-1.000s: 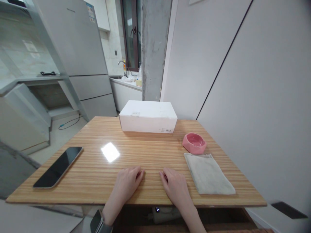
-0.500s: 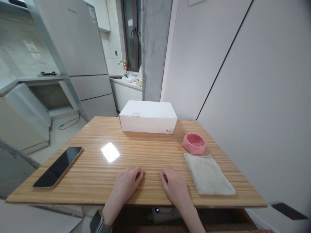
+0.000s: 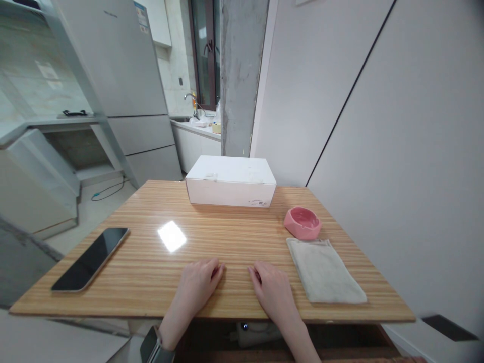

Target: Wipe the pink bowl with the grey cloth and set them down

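Note:
Both of my hands rest on the wooden table point(image 3: 227, 237) near its front edge, a small gap apart. My left hand point(image 3: 199, 282) is curled into a loose fist, its thumb against the fingers. My right hand point(image 3: 271, 287) is curled the same way. I see nothing held in either. Just right of my right hand lies a folded beige cloth point(image 3: 325, 275). Behind that cloth, close against it, sits a pink faceted bowl point(image 3: 302, 223). A black-screened phone point(image 3: 91, 259) lies flat at the table's left side.
At the back of the table stands a closed white box point(image 3: 231, 181). A white wall point(image 3: 378, 151) runs along the right side. Beyond the table are a grey fridge point(image 3: 117, 65) and a sink counter point(image 3: 198, 133). An open space with a white device point(image 3: 259, 335) shows under the tabletop.

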A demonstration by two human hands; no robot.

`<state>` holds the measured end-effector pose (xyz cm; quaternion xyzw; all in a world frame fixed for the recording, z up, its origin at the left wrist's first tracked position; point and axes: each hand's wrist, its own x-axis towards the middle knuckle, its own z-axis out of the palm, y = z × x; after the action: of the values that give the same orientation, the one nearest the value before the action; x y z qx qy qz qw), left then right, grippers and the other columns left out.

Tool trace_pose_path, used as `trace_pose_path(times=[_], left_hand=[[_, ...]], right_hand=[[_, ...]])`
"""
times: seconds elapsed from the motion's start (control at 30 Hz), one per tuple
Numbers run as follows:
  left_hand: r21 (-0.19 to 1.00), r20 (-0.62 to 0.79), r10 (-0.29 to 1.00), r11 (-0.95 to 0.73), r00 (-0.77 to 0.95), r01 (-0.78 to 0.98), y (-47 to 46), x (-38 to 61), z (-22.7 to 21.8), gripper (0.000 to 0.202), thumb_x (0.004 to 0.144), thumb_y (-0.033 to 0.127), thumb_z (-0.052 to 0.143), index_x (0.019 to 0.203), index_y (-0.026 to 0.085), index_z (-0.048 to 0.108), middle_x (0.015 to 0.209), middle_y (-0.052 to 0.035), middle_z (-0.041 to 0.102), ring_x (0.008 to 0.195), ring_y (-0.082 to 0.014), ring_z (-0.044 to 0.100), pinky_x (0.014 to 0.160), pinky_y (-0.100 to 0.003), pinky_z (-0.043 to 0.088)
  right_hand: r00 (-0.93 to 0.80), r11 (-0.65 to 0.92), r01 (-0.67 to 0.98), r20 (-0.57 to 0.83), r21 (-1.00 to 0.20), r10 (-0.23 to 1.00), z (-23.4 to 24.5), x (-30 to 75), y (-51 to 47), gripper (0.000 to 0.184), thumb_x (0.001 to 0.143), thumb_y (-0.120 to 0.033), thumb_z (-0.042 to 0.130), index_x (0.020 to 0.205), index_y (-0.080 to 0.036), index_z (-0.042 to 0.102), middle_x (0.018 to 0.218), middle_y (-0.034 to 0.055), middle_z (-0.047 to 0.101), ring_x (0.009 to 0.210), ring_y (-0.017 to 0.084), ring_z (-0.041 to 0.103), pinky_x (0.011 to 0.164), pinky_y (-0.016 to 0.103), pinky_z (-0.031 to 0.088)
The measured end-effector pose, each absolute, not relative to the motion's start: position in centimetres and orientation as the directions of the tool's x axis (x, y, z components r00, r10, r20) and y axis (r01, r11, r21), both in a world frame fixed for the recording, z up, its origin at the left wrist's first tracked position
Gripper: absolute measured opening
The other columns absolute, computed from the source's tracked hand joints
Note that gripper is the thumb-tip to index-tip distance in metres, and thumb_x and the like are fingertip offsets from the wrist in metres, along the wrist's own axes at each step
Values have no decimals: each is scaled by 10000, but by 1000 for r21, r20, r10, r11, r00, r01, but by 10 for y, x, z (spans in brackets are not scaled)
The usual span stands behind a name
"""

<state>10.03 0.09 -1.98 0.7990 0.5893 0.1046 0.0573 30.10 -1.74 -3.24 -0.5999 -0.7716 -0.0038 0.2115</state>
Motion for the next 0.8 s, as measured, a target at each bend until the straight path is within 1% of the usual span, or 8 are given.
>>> trace_pose_path(times=[0.33, 0.6, 0.8], left_hand=[[224, 82, 959, -284, 273, 932, 1, 101, -21, 392, 936, 388, 286, 745, 211, 579, 741, -31, 693, 701, -184, 638, 590, -266, 329], [215, 97, 951, -309, 295, 926, 1, 101, -20, 382, 941, 378, 281, 772, 223, 586, 755, -25, 696, 708, -189, 641, 588, -269, 324], [200, 88, 954, -300, 288, 933, 0, 101, -19, 385, 940, 377, 284, 757, 222, 584, 745, -26, 696, 704, -198, 644, 582, -277, 318]], right_hand=[[-191, 291, 924, 356, -250, 915, -33, 301, -18, 247, 926, -238, 399, 699, -213, 493, 679, -9, 605, 628, 146, 567, 573, 264, 286], [-196, 285, 925, 327, -252, 925, -31, 301, -19, 246, 929, -235, 394, 702, -212, 488, 684, -6, 604, 638, 153, 566, 579, 267, 274], [-193, 273, 928, 299, -254, 935, -32, 301, -18, 232, 927, -231, 401, 714, -214, 491, 700, -7, 605, 657, 160, 571, 586, 270, 275]])
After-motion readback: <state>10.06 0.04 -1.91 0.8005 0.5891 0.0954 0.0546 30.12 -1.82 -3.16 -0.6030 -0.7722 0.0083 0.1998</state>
